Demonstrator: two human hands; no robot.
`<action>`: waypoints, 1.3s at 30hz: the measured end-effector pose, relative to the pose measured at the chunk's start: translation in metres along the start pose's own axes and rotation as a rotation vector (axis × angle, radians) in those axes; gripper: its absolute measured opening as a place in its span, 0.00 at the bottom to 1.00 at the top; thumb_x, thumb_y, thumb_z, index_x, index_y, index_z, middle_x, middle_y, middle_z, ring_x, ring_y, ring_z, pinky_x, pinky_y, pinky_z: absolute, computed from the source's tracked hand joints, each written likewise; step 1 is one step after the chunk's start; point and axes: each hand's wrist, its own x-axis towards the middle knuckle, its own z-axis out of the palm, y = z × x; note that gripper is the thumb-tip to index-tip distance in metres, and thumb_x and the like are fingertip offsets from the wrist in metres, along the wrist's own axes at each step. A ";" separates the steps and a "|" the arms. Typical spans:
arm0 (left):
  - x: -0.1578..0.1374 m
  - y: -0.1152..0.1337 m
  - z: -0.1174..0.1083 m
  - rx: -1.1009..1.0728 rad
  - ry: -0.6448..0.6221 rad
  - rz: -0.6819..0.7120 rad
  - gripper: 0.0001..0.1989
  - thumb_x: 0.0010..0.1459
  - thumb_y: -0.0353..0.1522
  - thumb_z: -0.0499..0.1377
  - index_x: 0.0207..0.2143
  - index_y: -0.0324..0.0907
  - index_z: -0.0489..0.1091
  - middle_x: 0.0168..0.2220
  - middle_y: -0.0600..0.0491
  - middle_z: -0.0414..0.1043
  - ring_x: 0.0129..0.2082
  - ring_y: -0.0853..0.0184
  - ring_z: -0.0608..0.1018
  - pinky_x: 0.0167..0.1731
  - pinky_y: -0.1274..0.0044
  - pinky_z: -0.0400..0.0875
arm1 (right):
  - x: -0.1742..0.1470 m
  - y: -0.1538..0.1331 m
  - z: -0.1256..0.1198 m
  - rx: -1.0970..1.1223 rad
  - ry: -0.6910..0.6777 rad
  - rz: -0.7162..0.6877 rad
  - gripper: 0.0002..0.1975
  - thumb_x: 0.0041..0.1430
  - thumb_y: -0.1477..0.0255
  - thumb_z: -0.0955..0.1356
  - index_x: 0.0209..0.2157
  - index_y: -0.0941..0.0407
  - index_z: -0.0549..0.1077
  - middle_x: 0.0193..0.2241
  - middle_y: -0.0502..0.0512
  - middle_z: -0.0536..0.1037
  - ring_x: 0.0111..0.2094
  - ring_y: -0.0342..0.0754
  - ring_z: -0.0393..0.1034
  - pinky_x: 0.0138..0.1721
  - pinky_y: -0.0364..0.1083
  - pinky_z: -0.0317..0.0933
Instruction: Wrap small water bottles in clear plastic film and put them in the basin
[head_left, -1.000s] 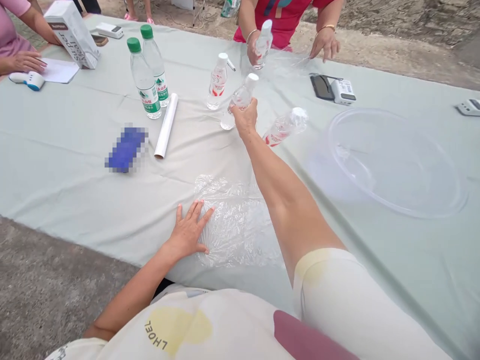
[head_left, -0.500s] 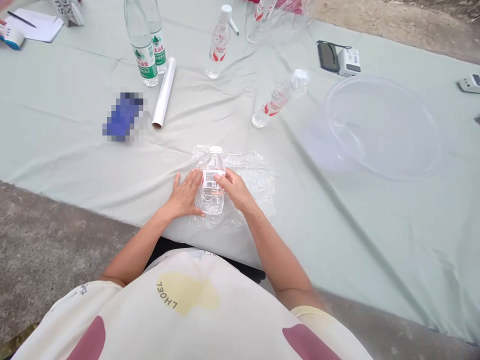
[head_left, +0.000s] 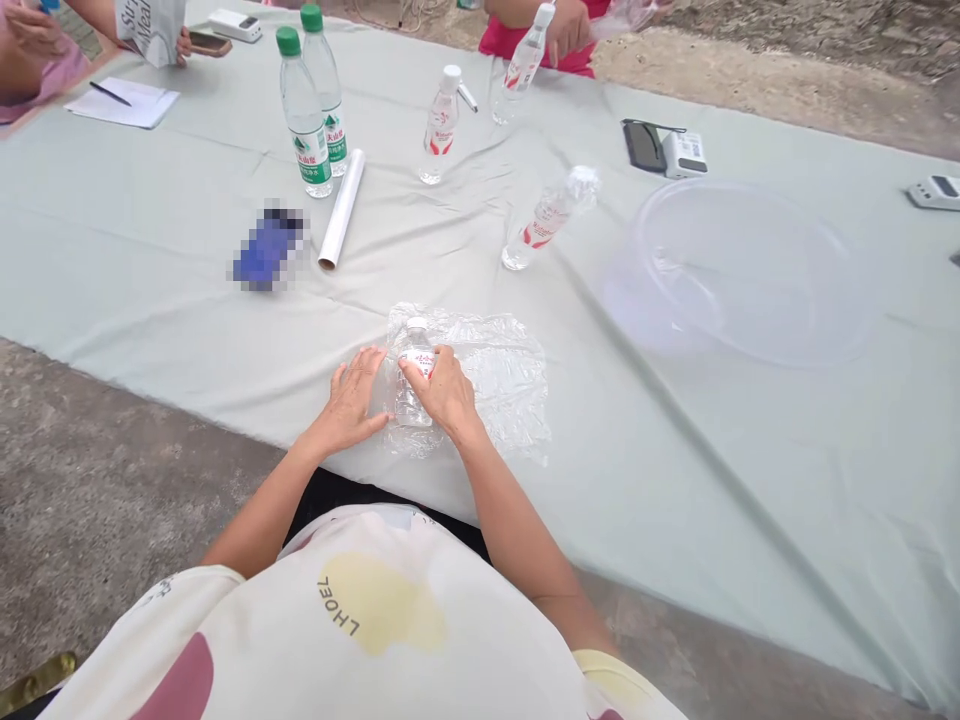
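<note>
A small clear water bottle [head_left: 413, 405] with a white cap and a red-and-white label lies on a crinkled sheet of clear plastic film [head_left: 506, 385], its cap pointing away from me. My right hand [head_left: 448, 398] grips it from the right, the thumb across the label and the fingers along the far side. To its left, my left hand [head_left: 351, 405] is open, with fingers spread and thumb stretched toward the bottle's lower end. The left fingertips rest at the film's left edge, slightly apart from the bottle.
Beyond are a white film roll [head_left: 342, 210], two green-capped bottles [head_left: 309, 140], a small upright bottle [head_left: 440, 130] and a tilted bottle with film around its top [head_left: 546, 222]. A clear plastic basin [head_left: 750, 270] stands right. Another person's hand [head_left: 568, 30] is at the far edge.
The bottle has rolled a little to the left, its label now showing the logo instead of the barcode. My right hand has moved left over it; my left hand has come off its side.
</note>
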 end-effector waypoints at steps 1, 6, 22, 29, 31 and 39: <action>-0.007 0.000 0.003 0.020 0.074 -0.057 0.36 0.60 0.37 0.57 0.68 0.45 0.48 0.71 0.39 0.49 0.72 0.52 0.48 0.66 0.54 0.45 | -0.001 -0.001 0.000 0.013 -0.014 -0.001 0.38 0.62 0.47 0.61 0.63 0.60 0.56 0.53 0.69 0.71 0.52 0.61 0.69 0.51 0.56 0.61; -0.028 0.008 0.032 0.224 0.280 -0.199 0.11 0.61 0.36 0.57 0.43 0.39 0.69 0.62 0.32 0.63 0.69 0.45 0.57 0.60 0.52 0.56 | -0.003 -0.004 -0.010 -0.048 0.015 -0.028 0.37 0.65 0.48 0.59 0.65 0.59 0.57 0.53 0.69 0.72 0.52 0.60 0.70 0.51 0.56 0.62; -0.034 0.025 0.054 0.145 0.292 -0.181 0.05 0.60 0.26 0.53 0.33 0.40 0.68 0.62 0.36 0.65 0.69 0.48 0.58 0.60 0.51 0.57 | 0.107 -0.092 -0.011 -0.733 -0.145 -0.382 0.19 0.51 0.87 0.65 0.42 0.57 0.79 0.41 0.65 0.78 0.44 0.56 0.74 0.42 0.48 0.62; -0.030 0.034 0.055 -0.171 0.391 -0.074 0.07 0.60 0.25 0.51 0.33 0.45 0.66 0.60 0.43 0.69 0.61 0.58 0.72 0.53 0.61 0.72 | 0.092 -0.044 -0.052 -0.385 -0.045 -0.444 0.17 0.52 0.83 0.61 0.37 0.56 0.77 0.33 0.57 0.79 0.32 0.49 0.69 0.33 0.45 0.57; -0.024 0.040 0.057 -0.185 0.394 0.011 0.08 0.60 0.25 0.51 0.33 0.44 0.66 0.60 0.43 0.69 0.61 0.60 0.72 0.54 0.63 0.72 | 0.090 -0.021 -0.059 -0.283 -0.001 -0.448 0.17 0.53 0.82 0.60 0.36 0.56 0.77 0.32 0.54 0.79 0.32 0.47 0.68 0.34 0.44 0.57; 0.020 0.086 0.079 0.172 0.124 0.490 0.07 0.63 0.29 0.54 0.43 0.41 0.69 0.59 0.41 0.69 0.65 0.55 0.65 0.64 0.57 0.58 | 0.091 0.052 -0.067 -0.344 0.148 -0.335 0.17 0.60 0.78 0.61 0.42 0.54 0.80 0.44 0.58 0.78 0.44 0.53 0.69 0.41 0.47 0.61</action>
